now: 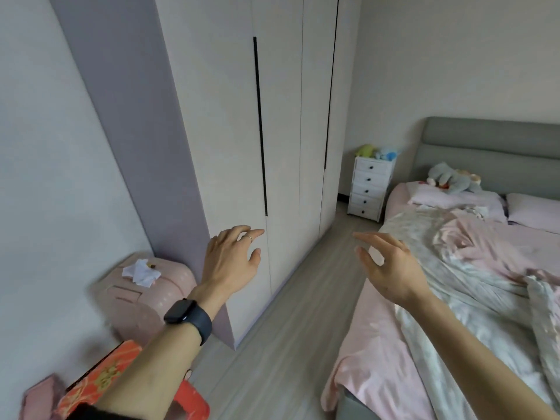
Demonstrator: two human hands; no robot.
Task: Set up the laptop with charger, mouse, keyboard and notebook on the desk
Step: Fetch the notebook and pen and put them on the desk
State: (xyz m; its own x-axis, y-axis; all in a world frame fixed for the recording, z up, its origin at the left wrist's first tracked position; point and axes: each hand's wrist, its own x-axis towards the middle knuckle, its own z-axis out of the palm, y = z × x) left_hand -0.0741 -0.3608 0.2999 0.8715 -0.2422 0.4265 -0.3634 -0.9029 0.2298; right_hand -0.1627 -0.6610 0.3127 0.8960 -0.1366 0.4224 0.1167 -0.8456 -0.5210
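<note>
Clock positions are read from the frame centre.

- 8 o'clock: pink suitcase (145, 295) against the left wall, with crumpled white tissue (141, 271) lying on its top.
- 7 o'clock, bottom edge: red patterned box (100, 377), partly hidden behind the left forearm.
- 7 o'clock, near centre: left hand (233, 259), back to the camera, fingers loosely spread and slightly bent, holding nothing. It has a ring (248, 237) on one finger and a dark watch (188, 315) on the wrist. The fingertips are in front of the wardrobe (281, 116) door, just below its long dark handle strip. Cannot tell whether they touch it.
- 12 o'clock: the wardrobe, tall and pale, doors closed.
- 6 o'clock: grey wood floor (291, 328) between the wardrobe and the bed.
- 4 o'clock: right hand (388, 268), fingers relaxed and extended, empty, raised over the near edge of the bed (378, 344).
- 3 o'clock: white chest of drawers (368, 189) with soft toys (377, 151) on top.
- 4 to 5 o'clock: the bed, with pink sheets and a rumpled pale quilt.
- 2 to 3 o'clock: grey headboard (491, 153), and a grey plush toy (454, 178) on a pillow.

Laptop: position cannot be told from this view.
</note>
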